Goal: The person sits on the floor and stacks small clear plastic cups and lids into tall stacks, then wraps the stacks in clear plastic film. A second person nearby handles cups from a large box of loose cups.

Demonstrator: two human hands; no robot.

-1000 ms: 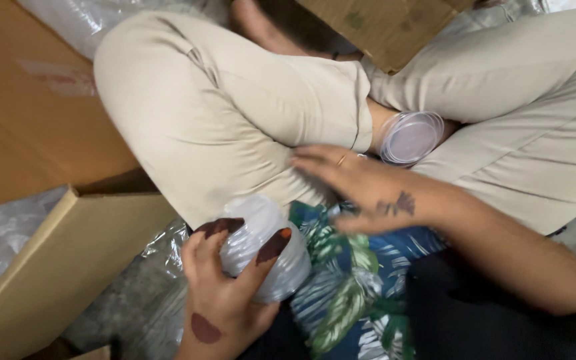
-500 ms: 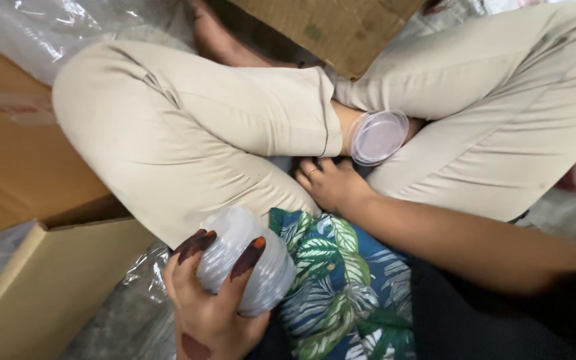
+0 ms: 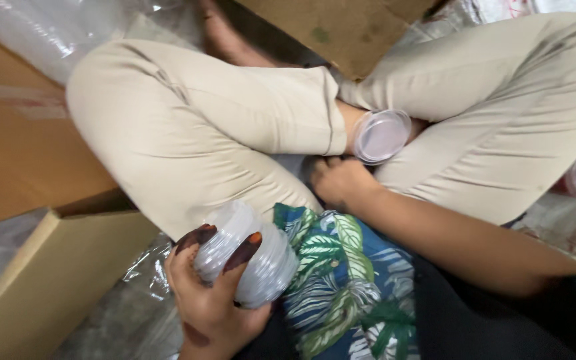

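Gripping the stack of clear plastic lids near-left, my left hand is clamped; my right hand is curling, contents unclear, beside the lilac-lidded jar, probably next needing capping.

The trousers are plain pale beige. The cloth in the lap carries a leaf pattern in green and white on deep blue, beside a stretch of black fabric. The stack of lids in the left hand is clear, milky plastic (the fingertips over it are stained dark reddish-brown). The round lid between the knees is translucent with a pinkish tint. The cardboard boxes are tan brown.
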